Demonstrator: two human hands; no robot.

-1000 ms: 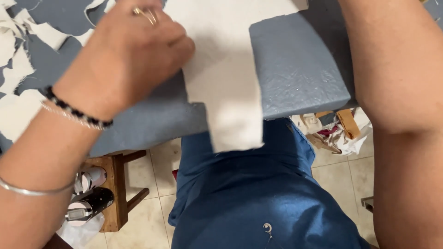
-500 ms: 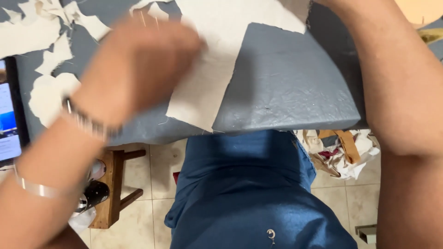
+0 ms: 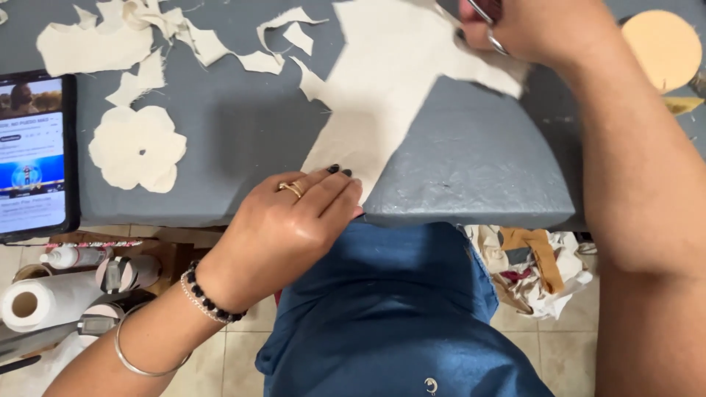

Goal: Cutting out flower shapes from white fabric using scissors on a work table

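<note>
A large piece of cream fabric lies on the grey table. My left hand, with a gold ring and bracelets on the wrist, grips the fabric's lower tip at the table's near edge. At the top, my right hand is closed around metal scissors, of which only the handle loops show. That hand rests on the fabric's upper right corner, and the blades are hidden under it.
A flower-shaped cream cutout and several fabric scraps lie on the table's left. A lit phone sits at the left edge, a round wooden disc at the top right. Below are a paper roll and floor scraps.
My left hand has come down from the middle of the fabric to its lower tip at the near edge. The fabric no longer hangs over the edge.
</note>
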